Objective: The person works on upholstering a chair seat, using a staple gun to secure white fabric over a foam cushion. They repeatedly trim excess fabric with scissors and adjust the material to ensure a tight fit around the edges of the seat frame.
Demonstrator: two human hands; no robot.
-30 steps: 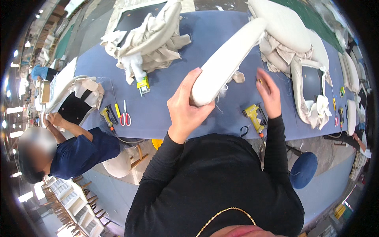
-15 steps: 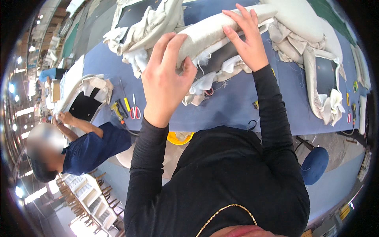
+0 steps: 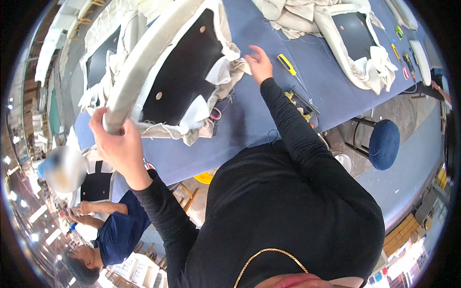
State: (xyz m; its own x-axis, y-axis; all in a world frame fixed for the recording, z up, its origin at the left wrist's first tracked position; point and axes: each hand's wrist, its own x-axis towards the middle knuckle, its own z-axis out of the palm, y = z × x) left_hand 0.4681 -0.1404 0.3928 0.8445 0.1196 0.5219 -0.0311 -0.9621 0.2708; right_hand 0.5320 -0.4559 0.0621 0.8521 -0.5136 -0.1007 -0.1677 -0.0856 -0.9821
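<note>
A beige upholstered seat panel [image 3: 122,86] is tilted up on the blue table, its black backing board [image 3: 180,67] facing me. Loose beige fabric and white lining [image 3: 197,110] bunch along its near and right edges. My left hand [image 3: 120,149] is closed round its lower left corner, thumb on the near side. At the right edge, my right hand [image 3: 260,66] has thumb and index finger apart beside the loose fabric, the thumb seeming to touch it; its other fingers are hidden. Red scissor handles [image 3: 215,114] poke out from under the fabric.
A yellow screwdriver [image 3: 287,65] and a dark tool [image 3: 303,103] lie right of my right hand. More half-covered panels [image 3: 353,36] rest on the table [image 3: 269,29]. A blue stool [image 3: 384,144] stands at right. A co-worker in navy [image 3: 122,223] handles another panel at left.
The panel has turned so that its black backing faces me. My left hand has moved left and down to its corner; my right hand is at the loose fabric edge. My view has shifted.
</note>
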